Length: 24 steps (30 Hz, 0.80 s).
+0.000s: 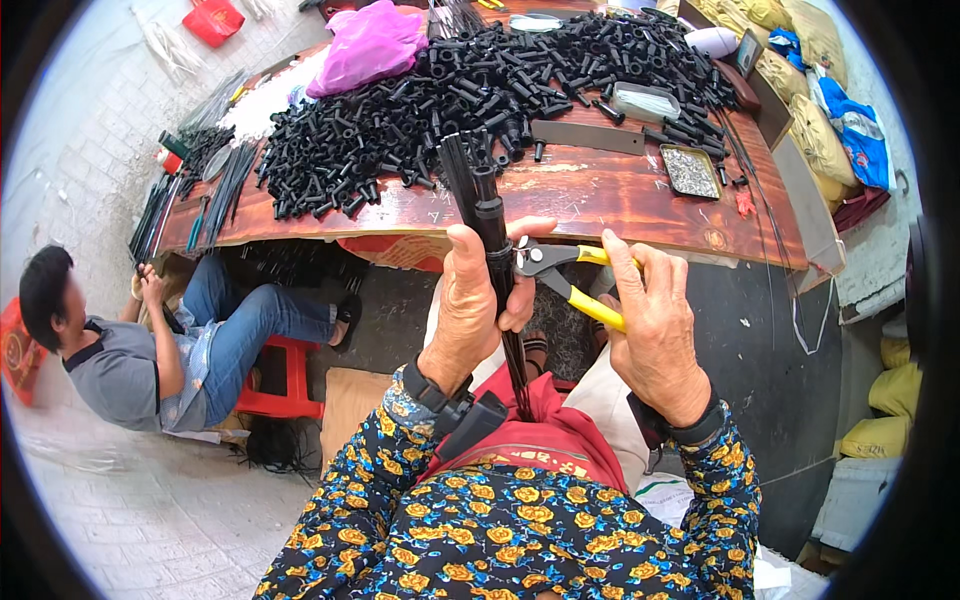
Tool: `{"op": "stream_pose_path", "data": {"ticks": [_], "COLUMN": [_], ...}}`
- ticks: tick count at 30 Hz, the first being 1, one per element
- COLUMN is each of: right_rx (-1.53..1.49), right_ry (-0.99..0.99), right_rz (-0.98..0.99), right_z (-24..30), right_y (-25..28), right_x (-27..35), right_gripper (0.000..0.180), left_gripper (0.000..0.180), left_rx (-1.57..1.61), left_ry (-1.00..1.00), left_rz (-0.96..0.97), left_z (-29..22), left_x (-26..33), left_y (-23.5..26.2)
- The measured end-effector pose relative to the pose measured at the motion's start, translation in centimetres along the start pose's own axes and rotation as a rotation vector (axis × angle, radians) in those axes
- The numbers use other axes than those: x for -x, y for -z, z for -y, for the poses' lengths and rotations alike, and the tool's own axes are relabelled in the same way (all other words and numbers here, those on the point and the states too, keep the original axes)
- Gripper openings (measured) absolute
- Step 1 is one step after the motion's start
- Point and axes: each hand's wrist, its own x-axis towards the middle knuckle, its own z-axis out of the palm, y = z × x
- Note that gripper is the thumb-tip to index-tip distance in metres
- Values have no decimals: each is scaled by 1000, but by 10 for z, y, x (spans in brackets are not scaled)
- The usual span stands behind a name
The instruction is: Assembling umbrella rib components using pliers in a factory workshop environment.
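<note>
In front of me my left hand [466, 292] is wrapped round a bundle of thin black rods [460, 178]. The bundle stands nearly upright, with its lower end over my lap. Black tubular fittings [489, 205] with flared ends sit along its right side. My right hand [655, 325] grips a pair of yellow-handled pliers [597, 307], its handles spread apart. The dark head of the pliers touches or nearly touches the fitting at my left fingers. A small whitish piece shows by the jaws; I cannot tell what it is.
A wooden table [590, 195] bears a heap of black tubular fittings [400, 130]. On it lie a pink bag [368, 45], a flat metal bar [588, 136] and a tray of small metal pieces [690, 171]. A co-worker [130, 360] sits at left by a red stool [285, 385].
</note>
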Motion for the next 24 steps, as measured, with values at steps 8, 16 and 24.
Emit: {"op": "stream_pose_path", "data": {"ticks": [8, 16, 24], "right_rx": [110, 170, 71], "right_ry": [25, 53, 4], "right_rz": [-82, -95, -128], "right_z": [-1, -6, -15], "right_y": [-8, -11, -8], "right_x": [0, 1, -6], "right_gripper": [60, 56, 25], "left_gripper": [92, 102, 101], "left_rx": [-4, -120, -150], "left_ry": [-35, -8, -23], "left_rz": [-22, -89, -64], "left_z": [1, 0, 2], "left_x": [-1, 0, 1], "left_y": [-1, -6, -7]}}
